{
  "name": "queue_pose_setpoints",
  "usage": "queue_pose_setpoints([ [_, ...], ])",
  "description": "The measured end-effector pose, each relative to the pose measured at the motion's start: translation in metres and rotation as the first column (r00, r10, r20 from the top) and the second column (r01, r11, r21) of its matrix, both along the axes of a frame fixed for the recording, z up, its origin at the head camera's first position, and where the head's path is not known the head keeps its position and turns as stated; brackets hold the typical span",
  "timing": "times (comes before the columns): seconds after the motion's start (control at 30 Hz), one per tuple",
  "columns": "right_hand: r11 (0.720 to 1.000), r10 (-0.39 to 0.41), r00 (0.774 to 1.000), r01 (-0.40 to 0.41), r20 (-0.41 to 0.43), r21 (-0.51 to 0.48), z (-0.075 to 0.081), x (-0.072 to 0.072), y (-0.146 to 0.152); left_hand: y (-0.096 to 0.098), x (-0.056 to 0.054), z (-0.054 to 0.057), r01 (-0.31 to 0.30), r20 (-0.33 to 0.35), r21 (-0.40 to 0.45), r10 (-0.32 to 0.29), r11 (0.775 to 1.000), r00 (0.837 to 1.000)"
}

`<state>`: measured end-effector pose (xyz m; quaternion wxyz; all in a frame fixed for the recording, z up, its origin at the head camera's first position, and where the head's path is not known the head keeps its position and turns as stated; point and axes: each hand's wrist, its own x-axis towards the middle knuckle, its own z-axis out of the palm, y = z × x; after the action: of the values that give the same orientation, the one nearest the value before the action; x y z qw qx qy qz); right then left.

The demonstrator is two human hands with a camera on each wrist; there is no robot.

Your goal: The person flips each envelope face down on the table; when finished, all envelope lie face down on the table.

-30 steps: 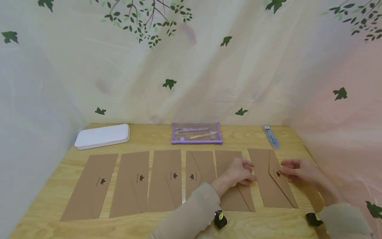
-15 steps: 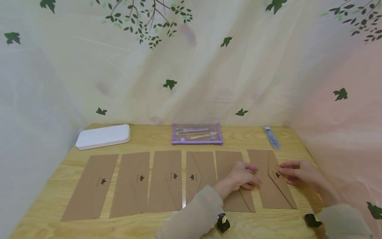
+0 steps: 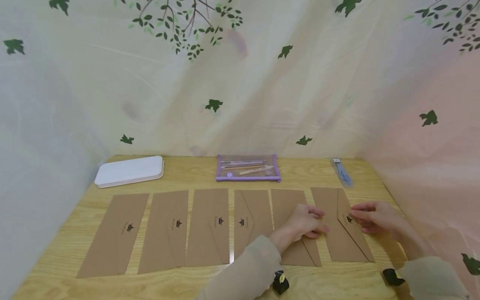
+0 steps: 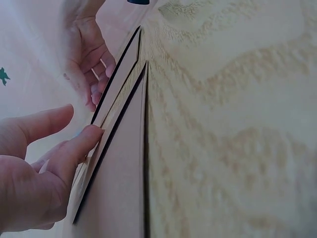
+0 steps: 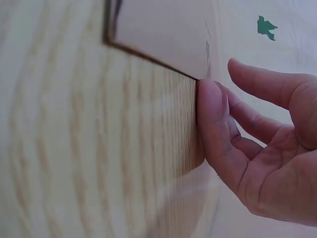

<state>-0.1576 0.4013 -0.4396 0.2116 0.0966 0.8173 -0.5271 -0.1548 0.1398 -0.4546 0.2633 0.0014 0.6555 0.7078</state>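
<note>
Several brown kraft envelopes, each with a small crown print where visible, lie side by side across the table. At the right end of the row, an envelope with a pointed flap lies between both hands. My left hand reaches over the neighbouring envelope, its fingertips at the end envelope's left edge. My right hand has its fingers at the opposite edge, beside the crown. In the right wrist view, a fingertip meets the envelope's edge, while another digit stands apart above. Neither hand curls round anything.
Along the back of the table are a white flat case, a clear purple-edged pouch with pens and pencils inside, and a small blue item in a clear packet. Leaf-printed curtains enclose the back and sides.
My left hand has shifted slightly right, its fingertips now reaching the end envelope's left edge. My right hand has moved a touch left. The other envelopes stay in place.
</note>
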Motion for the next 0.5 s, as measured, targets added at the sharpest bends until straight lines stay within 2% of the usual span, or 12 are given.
queue_pose_setpoints([
  [0.5, 0.997, -0.02, 0.998, 0.024, 0.053, -0.077, -0.0038, -0.0051, 0.008, -0.0027, 0.0, 0.0008, -0.005, 0.015, 0.014, 0.005, 1.0, 1.0],
])
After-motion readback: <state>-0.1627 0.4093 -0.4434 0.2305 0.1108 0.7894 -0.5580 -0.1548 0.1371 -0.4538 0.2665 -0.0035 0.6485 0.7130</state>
